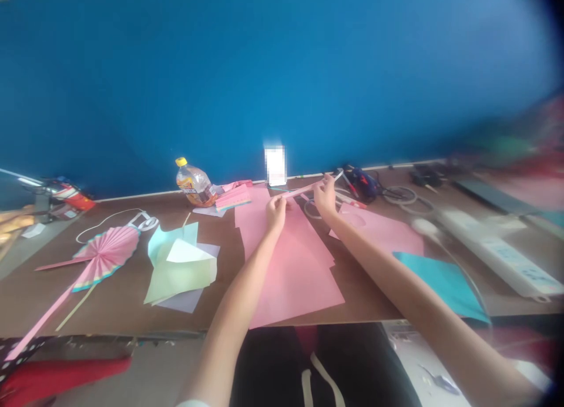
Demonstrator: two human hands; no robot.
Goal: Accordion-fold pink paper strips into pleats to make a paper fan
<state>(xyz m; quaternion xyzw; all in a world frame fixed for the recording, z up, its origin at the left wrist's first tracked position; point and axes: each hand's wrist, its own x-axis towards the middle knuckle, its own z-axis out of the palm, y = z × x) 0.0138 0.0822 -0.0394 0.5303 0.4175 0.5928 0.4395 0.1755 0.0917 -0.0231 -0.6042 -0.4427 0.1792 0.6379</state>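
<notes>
Over the pink paper sheets [286, 278] in the middle of the table, my two hands hold a narrow pink paper strip [303, 189] stretched between them. My left hand [277, 212] pinches its left end. My right hand [325, 195] grips the strip farther right, with a pale thin tip poking out beyond the fingers; I cannot tell whether that belongs to the strip. Just behind my left hand lies a folded pink paper piece [233, 197] with a striped edge. Another pink sheet [388, 231] rests under my right forearm.
At left lies a pleated pink paper fan [110, 251] beside white and green papers [180, 278]. A bottle with a yellow cap [194, 187] stands near the blue wall. To the right are a teal sheet [440, 281], a white power strip [502, 254] and cables [405, 198].
</notes>
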